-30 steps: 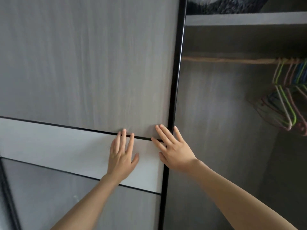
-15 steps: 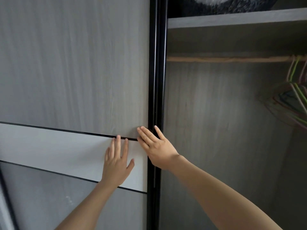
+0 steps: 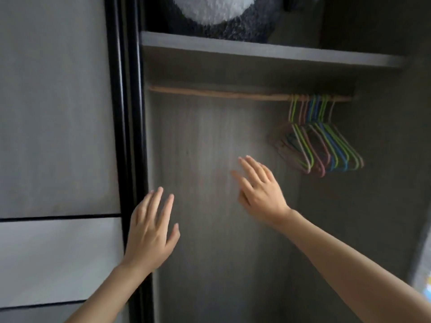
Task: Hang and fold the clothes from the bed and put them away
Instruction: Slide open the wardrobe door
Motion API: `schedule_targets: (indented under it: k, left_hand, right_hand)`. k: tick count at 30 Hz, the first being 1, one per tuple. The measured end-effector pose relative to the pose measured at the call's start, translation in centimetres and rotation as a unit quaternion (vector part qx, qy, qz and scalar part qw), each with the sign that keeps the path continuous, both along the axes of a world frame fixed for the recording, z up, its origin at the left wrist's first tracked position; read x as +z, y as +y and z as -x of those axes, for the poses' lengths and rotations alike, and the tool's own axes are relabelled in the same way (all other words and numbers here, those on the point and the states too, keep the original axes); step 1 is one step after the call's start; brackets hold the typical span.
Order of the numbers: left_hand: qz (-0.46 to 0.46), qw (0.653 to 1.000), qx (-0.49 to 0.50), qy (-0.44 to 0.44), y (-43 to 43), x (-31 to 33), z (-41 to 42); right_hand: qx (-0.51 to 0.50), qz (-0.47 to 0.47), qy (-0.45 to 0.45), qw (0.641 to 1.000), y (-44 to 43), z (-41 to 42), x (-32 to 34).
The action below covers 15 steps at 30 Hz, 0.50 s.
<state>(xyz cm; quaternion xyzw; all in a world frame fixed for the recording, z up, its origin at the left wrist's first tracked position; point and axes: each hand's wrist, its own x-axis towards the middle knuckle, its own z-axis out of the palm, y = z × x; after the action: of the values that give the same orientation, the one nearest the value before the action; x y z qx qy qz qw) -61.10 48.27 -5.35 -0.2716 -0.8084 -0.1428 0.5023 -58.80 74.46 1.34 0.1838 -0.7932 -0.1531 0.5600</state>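
Left hand (image 3: pixel 151 231) was raised in front of the sliding door's (image 3: pixel 56 113) black edge, fingers straight and slightly spread, holding nothing. Right hand (image 3: pixel 261 190) was up inside the open wardrobe bay, fingers straight and loosely fanned, gripping nothing, a bit blurred. Coloured hangers (image 3: pixel 326 141) hung bunched at the right end of the wooden rod (image 3: pixel 221 93), up-right of the right hand and apart from it. Shelf (image 3: pixel 268 53) above carried a fluffy grey-and-white item (image 3: pixel 214 10).

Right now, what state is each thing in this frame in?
Wardrobe door: open, at the left.
Hangers: empty, bunched at the right end of the rail.
Left hand: open, holding nothing.
Right hand: open, holding nothing.
Fluffy item: on the top shelf.
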Motion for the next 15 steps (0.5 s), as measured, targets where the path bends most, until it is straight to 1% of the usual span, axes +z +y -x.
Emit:
schedule_targets:
  k: [2, 5, 7, 9, 10, 12, 14, 15]
  left_hand:
    - [0.017, 0.999, -0.031, -0.014, 3.6, 0.6, 0.2]
    - [0.029, 0.998, -0.052, -0.036, 8.8, 1.3, 0.6]
    - [0.020, 0.996, -0.062, -0.057, 12.4, 1.7, 0.7]
    - [0.008, 0.993, -0.069, -0.093, 15.8, 2.1, 0.5]
    - [0.004, 0.991, -0.074, -0.115, 18.1, 2.4, 0.3]
    - [0.002, 0.984, -0.074, -0.159, 21.3, 2.8, 0.0]
    - [-0.005, 0.979, -0.080, -0.188, 24.5, 3.2, -0.3]
    - [-0.013, 0.976, -0.084, -0.199, 25.9, 3.3, -0.5]
  right_hand:
    - [-0.060, 0.042, -0.004, 0.997, 5.4, -1.9, 1.2]
    - [-0.139, 0.118, -0.024, 0.983, 12.2, -5.2, 2.6]
    - [-0.175, 0.154, -0.025, 0.972, 15.9, -7.3, 2.9]
    - [-0.206, 0.222, -0.044, 0.952, 19.0, -8.9, 3.2]
    - [-0.225, 0.272, -0.064, 0.933, 20.9, -9.9, 3.4]
    - [-0.237, 0.382, -0.126, 0.884, 23.7, -10.6, 3.7]
    - [-0.215, 0.480, -0.168, 0.833, 26.1, -11.2, 3.8]
    - [-0.195, 0.522, -0.173, 0.812, 27.1, -11.1, 3.9]
